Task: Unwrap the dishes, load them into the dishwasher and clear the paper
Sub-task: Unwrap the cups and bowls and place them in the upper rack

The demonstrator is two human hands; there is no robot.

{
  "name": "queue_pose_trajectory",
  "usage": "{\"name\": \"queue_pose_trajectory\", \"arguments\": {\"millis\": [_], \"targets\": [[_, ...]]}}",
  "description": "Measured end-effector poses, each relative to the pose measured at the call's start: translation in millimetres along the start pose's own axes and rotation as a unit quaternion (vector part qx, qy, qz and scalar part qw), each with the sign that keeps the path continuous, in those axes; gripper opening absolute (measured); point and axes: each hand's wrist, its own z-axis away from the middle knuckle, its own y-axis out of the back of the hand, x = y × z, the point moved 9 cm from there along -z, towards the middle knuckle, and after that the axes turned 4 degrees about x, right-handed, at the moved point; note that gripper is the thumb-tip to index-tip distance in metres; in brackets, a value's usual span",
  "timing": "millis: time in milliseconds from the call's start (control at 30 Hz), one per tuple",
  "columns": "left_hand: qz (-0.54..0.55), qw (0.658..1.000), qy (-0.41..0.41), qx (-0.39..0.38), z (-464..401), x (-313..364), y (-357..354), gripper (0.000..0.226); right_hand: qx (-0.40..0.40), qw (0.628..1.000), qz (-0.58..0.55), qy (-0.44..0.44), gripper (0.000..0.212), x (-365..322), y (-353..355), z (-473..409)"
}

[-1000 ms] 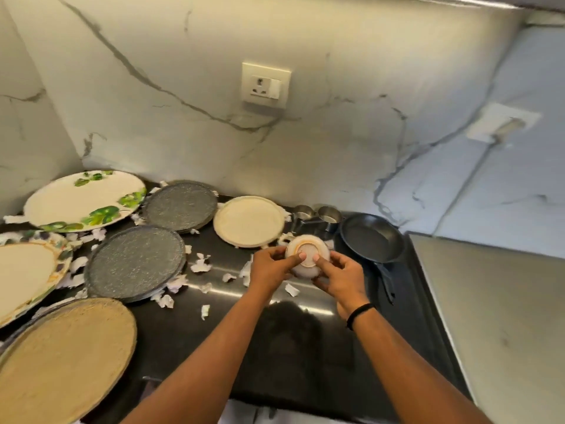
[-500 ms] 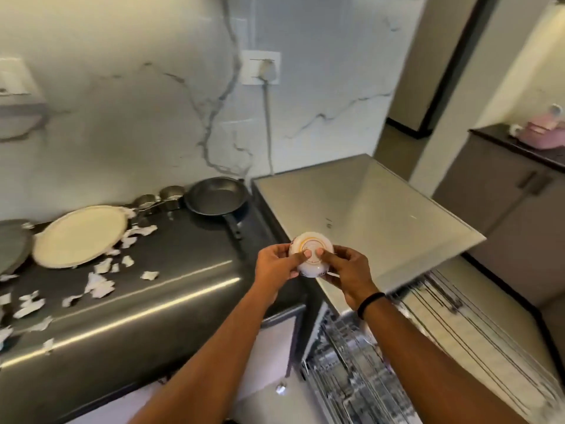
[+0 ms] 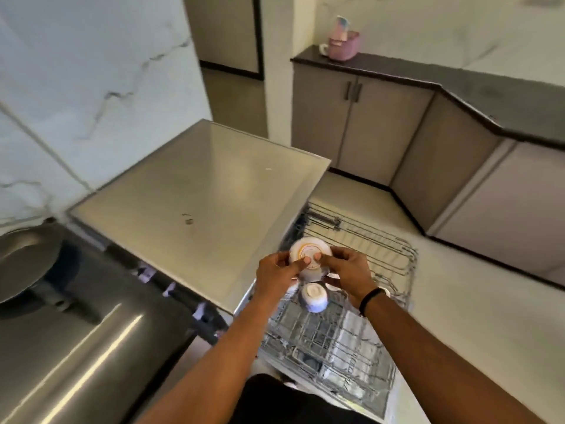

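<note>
A small white bowl [image 3: 308, 250] with an orange ring on its base is held upside down between both hands, above the pulled-out wire dishwasher rack [image 3: 367, 301]. My left hand [image 3: 275, 272] grips its left rim and my right hand [image 3: 348, 270] grips its right rim, with both thumbs on the base. Just below, another small white bowl [image 3: 313, 298] sits upside down in the rack. No paper shows on the held bowl.
The steel-grey dishwasher top [image 3: 198, 191] lies left of the rack. A dark pan [image 3: 27, 261] sits on the black counter [image 3: 76, 347] at far left. Grey cabinets [image 3: 367, 123] and a pink item [image 3: 342, 44] stand across the pale floor [image 3: 474, 332].
The view has swung right from the counter with plates and paper scraps to the open dishwasher. Both hands carried the bowl away from the counter and now hold it over the rack.
</note>
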Motion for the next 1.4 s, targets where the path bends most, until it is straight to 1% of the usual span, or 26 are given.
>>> {"name": "queue_pose_trajectory", "arguments": {"millis": [33,100,233,267,333,367,400,500,567,667,767,867,933,1033,1067,1200,1267,1400], "targets": [[-0.010,1.000,-0.002,-0.020,-7,-2,-16,0.020,0.017,1.000,-0.001,-0.010,0.034,3,14,-8],[-0.018,0.998,0.023,-0.056,-23,-14,-45,0.027,0.045,0.998,-0.004,-0.036,0.036,11,39,-19],[-0.040,0.991,0.074,-0.105,-53,-45,-89,0.047,0.094,0.992,-0.006,-0.083,0.029,31,76,-38],[-0.045,0.989,0.083,-0.116,-55,-48,-97,0.043,0.100,0.991,-0.005,-0.091,0.027,37,81,-40],[-0.051,0.983,0.105,-0.140,-60,-61,-115,0.024,0.118,0.986,-0.006,-0.115,0.026,53,93,-44],[-0.052,0.980,0.119,-0.153,-62,-69,-123,0.019,0.127,0.984,-0.012,-0.127,0.026,61,99,-44],[-0.057,0.975,0.136,-0.166,-62,-78,-129,0.019,0.136,0.981,-0.019,-0.136,0.026,69,105,-44],[-0.072,0.963,0.170,-0.195,-63,-100,-143,0.032,0.157,0.974,-0.025,-0.160,0.019,87,119,-43],[-0.079,0.957,0.196,-0.199,-63,-115,-150,0.031,0.162,0.971,-0.027,-0.172,0.015,99,127,-47],[-0.087,0.949,0.222,-0.206,-64,-133,-161,0.029,0.169,0.968,-0.020,-0.185,0.017,120,139,-57],[-0.105,0.942,0.251,-0.196,-71,-160,-168,0.023,0.174,0.963,-0.001,-0.208,0.019,151,150,-73],[-0.114,0.941,0.279,-0.156,-79,-189,-168,0.029,0.176,0.953,0.028,-0.243,0.040,189,156,-89],[-0.113,0.939,0.297,-0.132,-80,-203,-168,0.028,0.177,0.949,0.048,-0.258,0.046,213,157,-97],[-0.097,0.931,0.336,-0.101,-80,-227,-169,0.022,0.176,0.944,0.096,-0.261,0.038,239,156,-111],[-0.088,0.928,0.350,-0.090,-80,-235,-168,0.025,0.171,0.943,0.111,-0.262,0.036,243,154,-113],[-0.035,0.914,0.401,-0.052,-80,-259,-167,0.037,0.154,0.942,0.136,-0.267,0.042,257,145,-125],[-0.025,0.916,0.398,-0.042,-81,-263,-167,0.042,0.155,0.942,0.136,-0.265,0.040,262,146,-129],[-0.050,0.935,0.351,0.003,-84,-265,-165,0.044,0.158,0.941,0.136,-0.266,0.029,260,149,-137]]}}
